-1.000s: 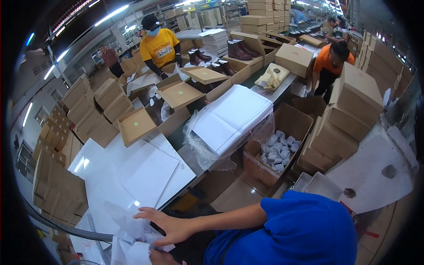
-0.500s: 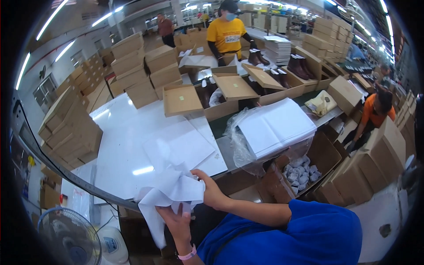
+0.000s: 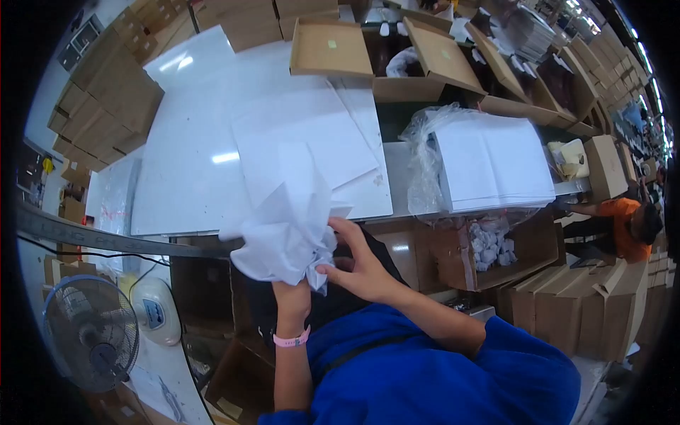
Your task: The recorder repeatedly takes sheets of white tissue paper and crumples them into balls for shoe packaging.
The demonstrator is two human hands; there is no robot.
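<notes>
A crumpled sheet of white wrapping paper [image 3: 280, 237] is bunched up in front of me, at the near edge of the white table. From below, my left hand [image 3: 291, 297], with a pink band on its wrist, reaches up into the paper; its fingers are hidden by the folds. My right hand [image 3: 365, 268] comes in from the right and grips the lower right side of the bunch between thumb and bent fingers. Flat white sheets [image 3: 301, 134] lie on the table just beyond the paper.
A stack of white paper [image 3: 492, 163] in torn plastic stands to the right. Below it a carton [image 3: 528, 258] holds balled paper. Open shoeboxes [image 3: 333, 49] line the back. Left are stacked boxes [image 3: 106, 92] and a fan [image 3: 91, 333]. At far right, a person in orange [image 3: 623, 223] bends.
My view has tipped further down. The paper has been gathered into a tighter bunch, my left hand has gone in beneath it, and my right hand has shifted to its lower right side.
</notes>
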